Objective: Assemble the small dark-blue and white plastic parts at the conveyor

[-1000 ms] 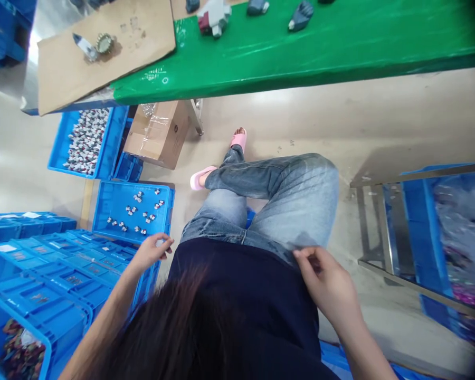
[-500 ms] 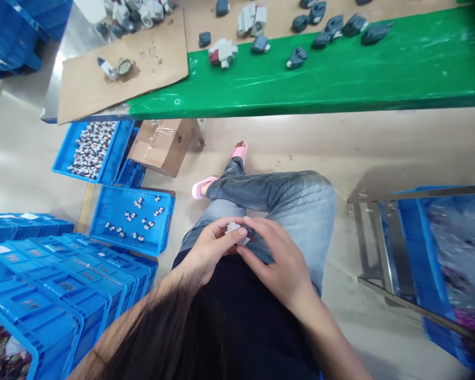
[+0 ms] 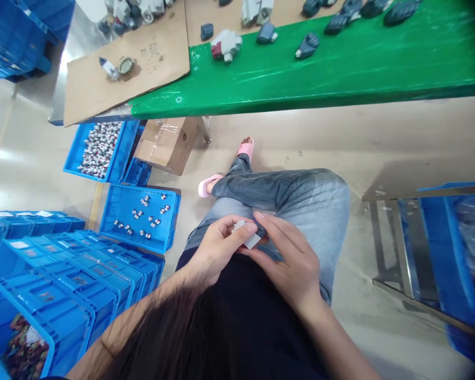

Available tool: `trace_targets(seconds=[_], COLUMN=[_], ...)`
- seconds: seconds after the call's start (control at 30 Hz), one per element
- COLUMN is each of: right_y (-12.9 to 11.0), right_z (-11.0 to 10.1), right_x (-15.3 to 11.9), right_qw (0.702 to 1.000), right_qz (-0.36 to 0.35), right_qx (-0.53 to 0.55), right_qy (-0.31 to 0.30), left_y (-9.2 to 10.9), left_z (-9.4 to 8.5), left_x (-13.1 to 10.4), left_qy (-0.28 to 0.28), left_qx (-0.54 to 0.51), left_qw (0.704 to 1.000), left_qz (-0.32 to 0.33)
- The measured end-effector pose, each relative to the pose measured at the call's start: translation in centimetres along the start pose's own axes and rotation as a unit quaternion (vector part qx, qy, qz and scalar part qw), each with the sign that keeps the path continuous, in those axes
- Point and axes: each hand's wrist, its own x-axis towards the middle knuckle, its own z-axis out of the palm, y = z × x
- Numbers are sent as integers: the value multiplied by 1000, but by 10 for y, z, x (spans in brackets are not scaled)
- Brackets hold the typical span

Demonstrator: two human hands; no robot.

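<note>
Above my lap, both hands meet around a small white-and-dark-blue toy part [image 3: 251, 240]. My left hand [image 3: 220, 247] is closed on its white side, with the thumb lying across the top. The fingers of my right hand [image 3: 287, 253] pinch its dark blue piece from the other side. Much of the part is hidden by the fingers. On the table [image 3: 269, 84] ahead lie similar pieces: a white-and-red part [image 3: 226, 45] near the edge and a dark blue fist-shaped piece [image 3: 307, 46] to its right.
A cardboard sheet [image 3: 162, 63] covers the table's left end. Below stand a blue tray [image 3: 121, 203] with small assembled parts, a fuller blue bin [image 3: 76, 158] and a cardboard box [image 3: 168, 145]. Stacked blue crates [image 3: 73, 293] are at left; a metal rack [image 3: 406, 253] stands at right.
The part has turned between my fingers, so a flat white face now shows more. My hands stay together on it. The view has shifted slightly.
</note>
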Motion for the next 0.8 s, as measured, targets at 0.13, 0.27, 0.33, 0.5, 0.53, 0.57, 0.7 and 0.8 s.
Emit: trace_targets(seconds=[0.13, 0.27, 0.33, 0.5, 0.53, 0.57, 0.7, 0.8], right_y=[-2, -4, -4, -4, -4, -4, -5, -5], right_z=[4, 3, 1, -2, -2, -1, 1, 0], right_x=[-4, -5, -4, -3, -3, -3, -1, 2], right_qw=[1000, 999, 999, 997, 997, 996, 992, 991], right_qz=[16, 23, 18, -16, -20, -24, -34, -35], right_qx=[10, 10, 2, -6, -3, 3, 27, 32], right_qy=[24, 32, 41, 74, 81, 88, 122, 123], left_y=[0, 0, 1, 0, 0, 0, 4, 8], left_z=[0, 1, 1, -4, -5, -6, -5, -4], left_x=[1, 0, -2, -6, -7, -7, -7, -8], left_qy=[2, -24, -53, -85, -88, -92, -124, -141], left_qx=[21, 10, 6, 74, 82, 88, 110, 129], left_qw=[1000, 1000, 998, 994, 993, 992, 986, 981], left_qz=[-4, -2, -14, -12, -4, 3, 20, 28])
